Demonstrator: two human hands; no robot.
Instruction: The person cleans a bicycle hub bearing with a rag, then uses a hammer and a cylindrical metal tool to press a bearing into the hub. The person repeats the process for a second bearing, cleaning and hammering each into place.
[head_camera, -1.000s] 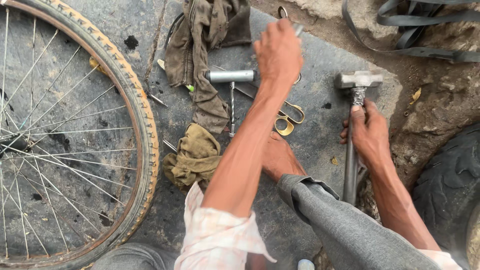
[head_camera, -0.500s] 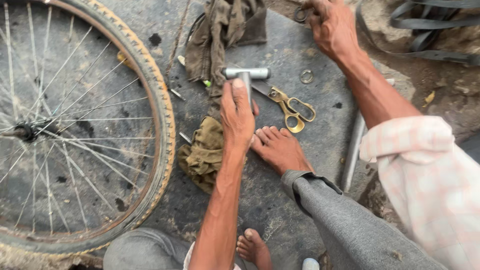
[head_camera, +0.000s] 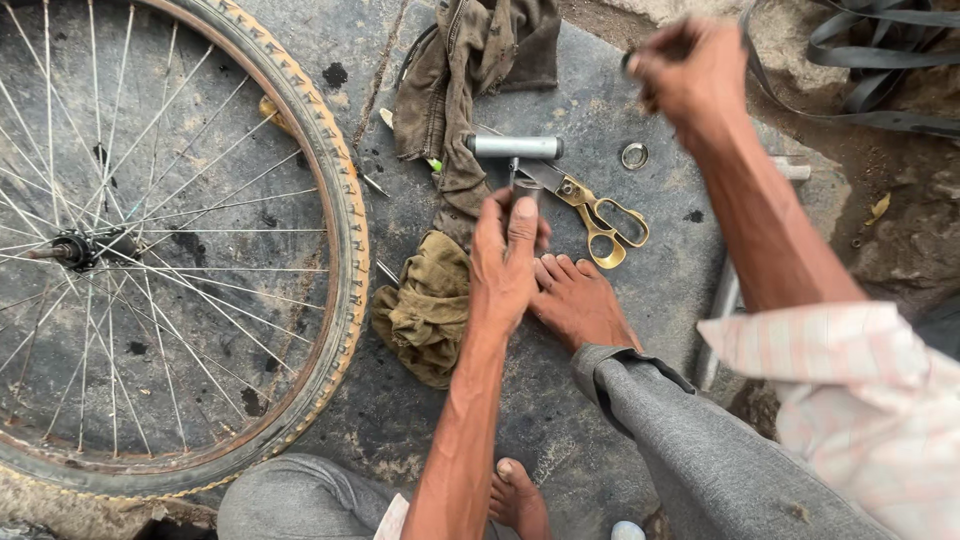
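- Here, the left hand (head_camera: 507, 262) is gripping the T-handled tool (head_camera: 516, 150): shaft running away from the person, crossbar lying crosswise.
- The right hand (head_camera: 690, 72) is clenching, contents blurred.
- Scissors (head_camera: 590, 208) and rags (head_camera: 428, 305) are crowding it.

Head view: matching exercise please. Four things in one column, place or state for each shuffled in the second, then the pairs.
Things:
1. bicycle wheel
2. scissors
3. left hand
4. metal ring

Places or states:
A. on the slab, right of the T-handle
B. flat on the ground at the left
C. gripping the T-handled tool's shaft
D. gold handles, lying beside the bare foot

Pairs: 1-B, 2-D, 3-C, 4-A
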